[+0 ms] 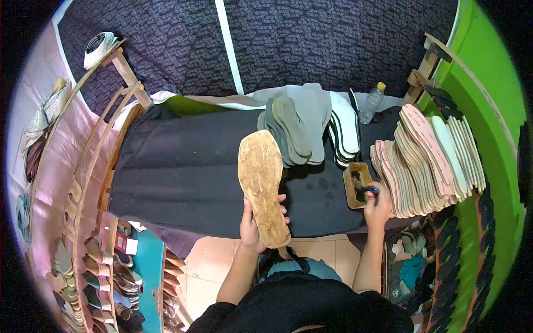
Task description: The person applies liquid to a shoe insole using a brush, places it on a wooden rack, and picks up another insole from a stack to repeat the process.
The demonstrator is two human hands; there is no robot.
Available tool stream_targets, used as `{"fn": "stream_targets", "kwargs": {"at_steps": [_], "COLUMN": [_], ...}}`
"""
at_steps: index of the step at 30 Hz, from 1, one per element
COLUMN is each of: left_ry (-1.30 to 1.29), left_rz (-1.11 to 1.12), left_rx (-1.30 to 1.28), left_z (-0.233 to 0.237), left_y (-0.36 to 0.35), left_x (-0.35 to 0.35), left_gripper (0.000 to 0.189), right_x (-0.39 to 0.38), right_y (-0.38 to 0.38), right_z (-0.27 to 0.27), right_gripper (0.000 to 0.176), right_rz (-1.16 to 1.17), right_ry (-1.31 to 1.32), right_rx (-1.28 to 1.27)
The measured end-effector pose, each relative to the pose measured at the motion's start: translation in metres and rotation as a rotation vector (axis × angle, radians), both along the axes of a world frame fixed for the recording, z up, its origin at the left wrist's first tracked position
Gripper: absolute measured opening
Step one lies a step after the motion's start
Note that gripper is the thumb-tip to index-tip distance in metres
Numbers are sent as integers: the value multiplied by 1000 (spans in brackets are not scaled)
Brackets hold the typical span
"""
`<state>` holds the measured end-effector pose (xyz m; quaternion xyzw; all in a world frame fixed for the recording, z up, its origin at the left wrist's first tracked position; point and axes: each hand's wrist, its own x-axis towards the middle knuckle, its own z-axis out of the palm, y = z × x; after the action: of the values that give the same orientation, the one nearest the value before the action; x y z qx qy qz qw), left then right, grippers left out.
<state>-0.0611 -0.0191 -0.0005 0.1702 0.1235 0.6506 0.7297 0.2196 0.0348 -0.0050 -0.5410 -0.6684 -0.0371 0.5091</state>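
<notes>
My left hand (250, 228) is closed around the lower part of a tan, blotchy shoe sole (261, 177), held upright above the front of the dark table. The sole's broad end points away from me. To the right, my right hand (377, 207) grips what looks like a blue-handled brush (371, 190). Its far end dips into a small rectangular tub (351, 194) with dark residue inside; the tip is hidden there. Grey soles (293, 130) lie in overlapping stacks behind the held sole. White soles with dark edges (345, 133) lean beside them.
Stacked pinkish-beige insoles (413, 161) crowd the table's right side, close to my right hand. A clear bottle with a yellow cap (373, 102) stands at the back. The dark cloth-covered table (172, 166) extends left. Wooden racks (83, 166) with shoe parts flank both sides.
</notes>
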Motion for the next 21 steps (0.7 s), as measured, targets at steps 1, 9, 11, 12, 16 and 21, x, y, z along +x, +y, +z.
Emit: {"fn": "stream_targets", "kwargs": {"at_steps": [1,9,11,12,16,21], "left_ry": [-1,54,54,55,85,198], "left_rz": [0,72,89,93,142,247], "left_rx": [1,-77,-50,-22,-70,-56], "left_z": [-1,0,-2,-3,-4,-11], "left_y": [0,-1,-2,-2,-3,-7], "left_x": [0,-2,-5,-6,-12,-25], "left_gripper": [64,61,62,62,63,65], "right_x": [-1,-4,-6,-6,-2,-5], "right_y": [1,-14,-24,-26,-30,-35], "right_z": [-4,-5,-2,-5,-16,-41], "right_gripper": [23,25,29,29,36,51], "right_rz": [0,162,165,173,203,44], "right_ry": [-1,29,53,53,-13,-11], "right_rx": [1,-116,-233,-234,-173,241]}}
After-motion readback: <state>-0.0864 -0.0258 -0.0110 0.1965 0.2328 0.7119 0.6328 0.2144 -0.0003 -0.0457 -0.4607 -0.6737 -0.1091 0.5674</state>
